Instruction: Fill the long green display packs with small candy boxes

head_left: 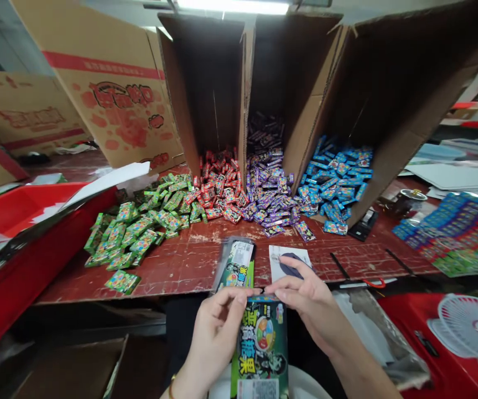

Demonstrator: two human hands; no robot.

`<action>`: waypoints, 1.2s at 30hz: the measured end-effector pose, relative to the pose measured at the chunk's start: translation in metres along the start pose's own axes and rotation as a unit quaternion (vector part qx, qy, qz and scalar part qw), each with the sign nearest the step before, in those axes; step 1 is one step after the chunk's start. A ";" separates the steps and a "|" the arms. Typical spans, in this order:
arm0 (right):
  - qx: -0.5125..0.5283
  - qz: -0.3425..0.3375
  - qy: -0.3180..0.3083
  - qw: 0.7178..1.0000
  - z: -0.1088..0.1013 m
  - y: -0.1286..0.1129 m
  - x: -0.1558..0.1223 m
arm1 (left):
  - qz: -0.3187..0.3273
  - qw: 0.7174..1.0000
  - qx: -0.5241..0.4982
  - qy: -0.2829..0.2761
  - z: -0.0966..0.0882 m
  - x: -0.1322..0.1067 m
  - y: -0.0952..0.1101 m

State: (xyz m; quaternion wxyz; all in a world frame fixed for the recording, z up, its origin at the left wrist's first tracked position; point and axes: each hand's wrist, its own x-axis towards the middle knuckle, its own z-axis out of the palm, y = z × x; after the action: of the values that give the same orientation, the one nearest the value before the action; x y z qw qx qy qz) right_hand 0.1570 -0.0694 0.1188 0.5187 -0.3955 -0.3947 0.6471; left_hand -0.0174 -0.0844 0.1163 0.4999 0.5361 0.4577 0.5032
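My left hand (pixel 218 327) and my right hand (pixel 305 302) both pinch the top edge of a green printed candy bag (pixel 262 346) held upright at the table's near edge. Just beyond lies a stack of the same flat bags (pixel 237 263) and a white card (pixel 283 259). Small candy packets are heaped on the worn red table (pixel 197 260): green ones (pixel 139 230) at left, red ones (pixel 218 185), purple ones (pixel 266 194) and blue ones (pixel 334 180) spilling from open cardboard boxes (pixel 206 83) tipped on their sides.
A red tray (pixel 23 244) with papers stands at the left. Printed cartons (pixel 110 83) are behind it. Stacked packet sheets (pixel 459 233) lie at the right, with a white fan (pixel 472 327) on a red crate below. A pen (pixel 339 265) and scissors (pixel 367 284) lie near my right hand.
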 end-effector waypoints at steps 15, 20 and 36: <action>-0.207 -0.206 0.004 0.956 -0.008 0.006 0.009 | 0.003 0.999 -0.024 -0.024 0.014 0.003 -0.025; -0.238 -0.039 -0.126 0.962 -0.006 -0.022 0.032 | -0.019 1.000 -0.002 -0.013 0.019 0.004 -0.028; -0.172 0.028 -0.155 0.972 0.007 -0.007 0.034 | -0.004 0.999 -0.033 0.010 0.019 0.000 -0.022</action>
State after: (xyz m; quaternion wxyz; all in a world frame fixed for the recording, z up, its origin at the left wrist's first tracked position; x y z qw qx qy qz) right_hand 0.1478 -0.0354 0.1242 0.3573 -0.3844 -0.5644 0.6372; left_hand 0.0019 -0.0842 0.0947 0.5144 0.5122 0.4479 0.5219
